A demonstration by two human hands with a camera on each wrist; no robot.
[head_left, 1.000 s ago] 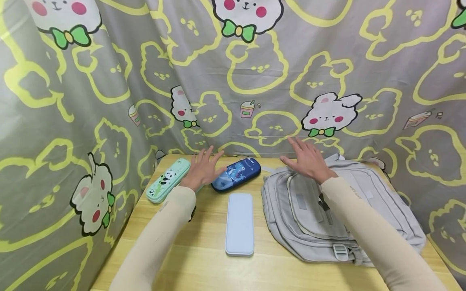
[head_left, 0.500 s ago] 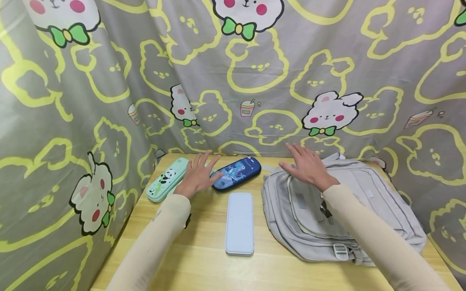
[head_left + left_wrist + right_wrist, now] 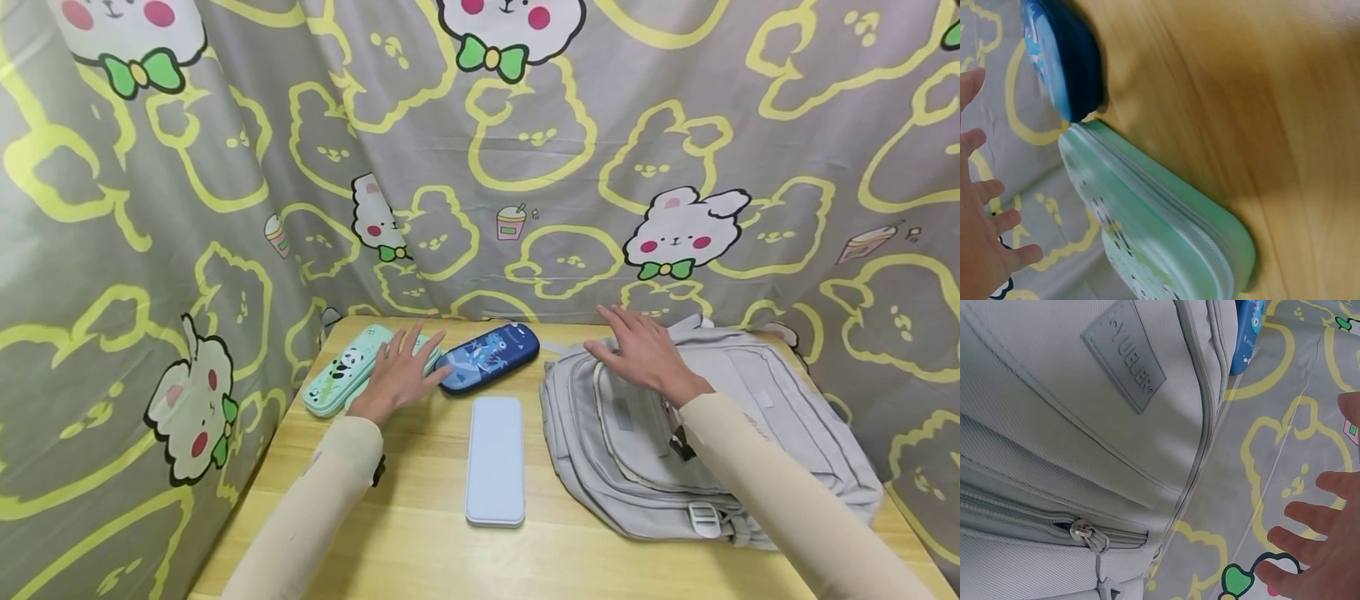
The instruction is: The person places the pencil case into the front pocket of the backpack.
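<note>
My left hand (image 3: 397, 375) is spread with straight fingers over the mint green cases, holding nothing; in the left wrist view it appears apart from them. A panda pencil case (image 3: 347, 371) lies on its left. Partly hidden behind the fingers is another mint green case (image 3: 431, 352), its zip side showing in the left wrist view. Beside it lies a dark blue dinosaur pencil case (image 3: 491, 357). My right hand (image 3: 648, 354), fingers extended and holding nothing, hovers over the grey backpack (image 3: 780, 417). A pale blue flat case (image 3: 496, 462) lies between the two arms.
The wooden table (image 3: 420, 533) carries all these things. A grey patterned curtain (image 3: 450, 142) hangs behind and at the sides, close to the table's edge. The backpack lies flat, with a zip pull (image 3: 1082, 531) and a buckle (image 3: 705, 519) on it.
My left hand has drawn back a little toward the lower left, uncovering more of the second green case. My right hand has sunk slightly and shifted right. The cases and backpack stay put.
</note>
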